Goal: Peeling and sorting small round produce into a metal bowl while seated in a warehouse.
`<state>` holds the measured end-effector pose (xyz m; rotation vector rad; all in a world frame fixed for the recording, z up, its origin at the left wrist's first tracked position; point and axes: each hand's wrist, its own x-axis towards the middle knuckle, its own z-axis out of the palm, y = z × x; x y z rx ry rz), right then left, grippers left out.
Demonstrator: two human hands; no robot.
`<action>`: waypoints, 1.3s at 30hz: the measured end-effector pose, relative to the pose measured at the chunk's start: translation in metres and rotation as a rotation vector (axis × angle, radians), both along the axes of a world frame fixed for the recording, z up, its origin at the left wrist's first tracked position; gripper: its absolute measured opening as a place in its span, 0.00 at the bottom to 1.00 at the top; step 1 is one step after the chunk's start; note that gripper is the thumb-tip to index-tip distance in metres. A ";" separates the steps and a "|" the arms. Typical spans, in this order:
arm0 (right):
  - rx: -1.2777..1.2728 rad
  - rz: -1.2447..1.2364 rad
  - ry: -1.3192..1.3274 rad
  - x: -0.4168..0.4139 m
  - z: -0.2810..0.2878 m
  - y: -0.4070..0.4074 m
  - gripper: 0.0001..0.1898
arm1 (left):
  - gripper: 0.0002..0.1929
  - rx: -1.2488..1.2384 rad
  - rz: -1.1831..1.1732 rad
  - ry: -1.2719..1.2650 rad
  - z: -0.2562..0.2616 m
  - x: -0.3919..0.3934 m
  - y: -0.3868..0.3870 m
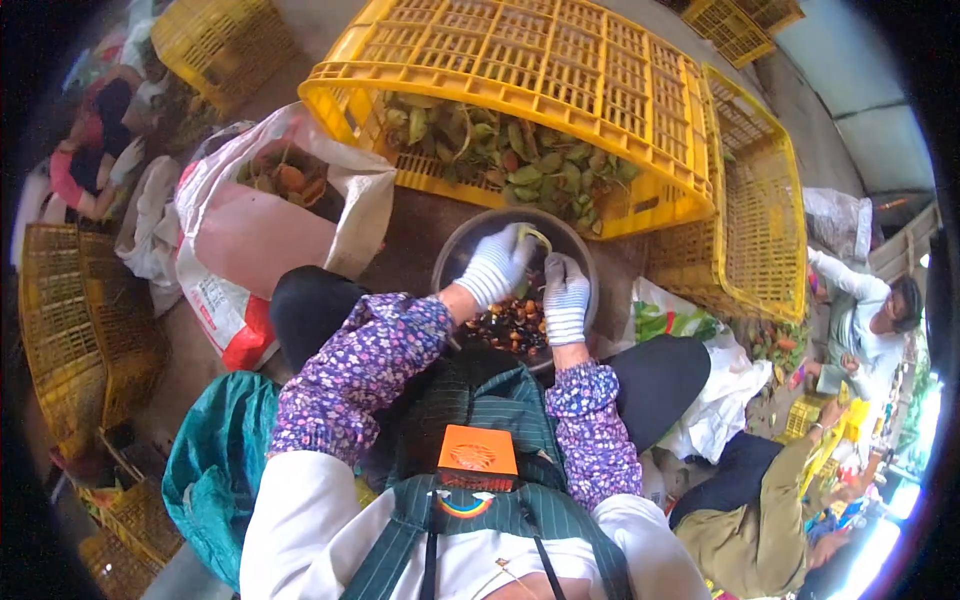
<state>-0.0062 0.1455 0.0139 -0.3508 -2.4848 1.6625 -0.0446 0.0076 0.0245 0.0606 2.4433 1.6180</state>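
Both my hands wear striped white and grey knit gloves and are over a round basin (592, 300). My left hand (497, 262) grips a curved pale green piece (541, 238), perhaps a pod or stem, at its fingertips. Close beside it is my right hand (567, 294), fingers bent near the lower end of that piece; whether it holds anything is hidden. Dark and orange-brown seeds or nuts (514, 324) lie in the basin below. Beyond the basin a yellow plastic crate (510, 82) lies on its side, with green and reddish pods (540, 165) in it.
An open woven sack (262, 232) with orange-brown pods stands on the left. Another yellow crate (761, 202) is at the right, near a white plastic bag (720, 397). A teal sack (217, 480) lies at lower left. Other people sit at the far left and on the right.
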 end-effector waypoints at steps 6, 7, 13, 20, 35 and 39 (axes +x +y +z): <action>-1.035 -0.212 -0.409 -0.004 -0.015 -0.023 0.26 | 0.28 -0.393 -0.387 0.155 0.010 0.021 -0.003; -1.127 -0.180 -0.391 -0.004 -0.016 -0.021 0.28 | 0.29 -0.417 -0.386 0.172 0.012 0.022 -0.005; -0.981 0.124 -0.430 -0.009 -0.021 -0.015 0.22 | 0.22 -0.216 -0.235 0.201 0.014 0.012 -0.021; -0.643 0.331 -0.451 -0.023 -0.019 0.002 0.13 | 0.08 0.065 0.191 0.103 0.066 -0.023 -0.094; 0.693 0.068 -0.114 -0.219 -0.106 0.037 0.17 | 0.28 -1.143 -0.309 -0.201 0.008 -0.020 -0.360; 1.041 0.245 0.080 -0.260 -0.125 0.013 0.20 | 0.27 -1.496 -0.700 -0.477 0.026 0.020 -0.360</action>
